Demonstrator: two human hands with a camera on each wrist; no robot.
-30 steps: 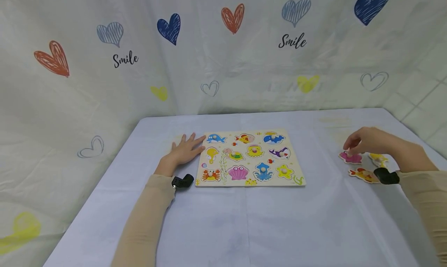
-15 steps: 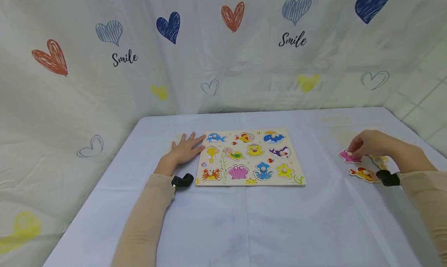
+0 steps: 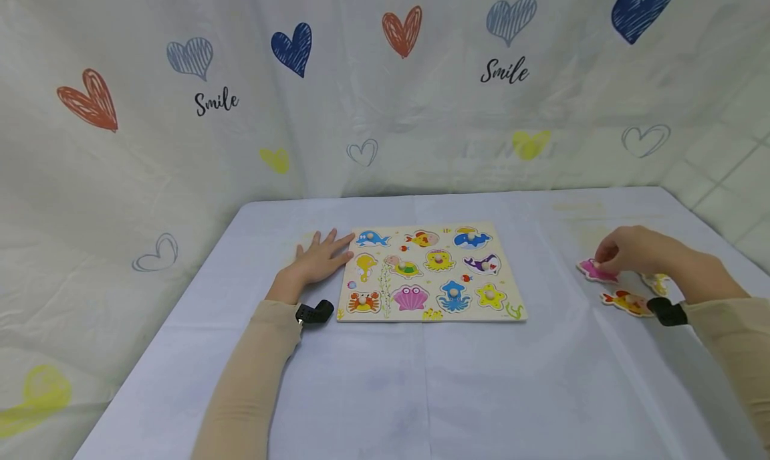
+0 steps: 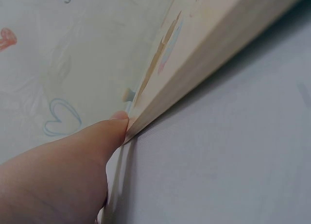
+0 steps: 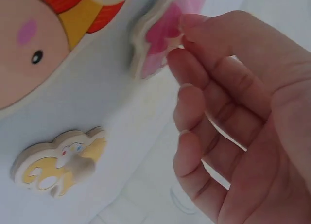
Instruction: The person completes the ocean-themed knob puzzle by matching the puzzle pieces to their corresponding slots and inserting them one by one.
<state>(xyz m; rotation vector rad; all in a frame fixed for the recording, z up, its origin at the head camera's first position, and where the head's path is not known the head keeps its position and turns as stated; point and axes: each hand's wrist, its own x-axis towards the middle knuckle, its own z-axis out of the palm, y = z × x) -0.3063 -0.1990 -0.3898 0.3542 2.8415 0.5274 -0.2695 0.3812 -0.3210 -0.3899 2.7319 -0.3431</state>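
Fish piece: red, yellow and peach, lying toward the surface's right edge.
Yellow piece: just beyond, pale-rimmed, partly hidden in the head view.
Board: cream, bearing colourful sea-creature shapes, about midway between the surface's left and right edges.
Left hand: fingers spread, touching the board's left edge.
Pink piece: light and deep pink with a pale rim, toward the surface's far right corner (whether it is lifted, I cannot tell).
Right hand: thumb and forefinger pinch the pink piece.
Shift: pink piece slightly farther from the surface's right edge than half a second ago; board unmoved.
Backdrop: white, patterned, past the surface's far edge.
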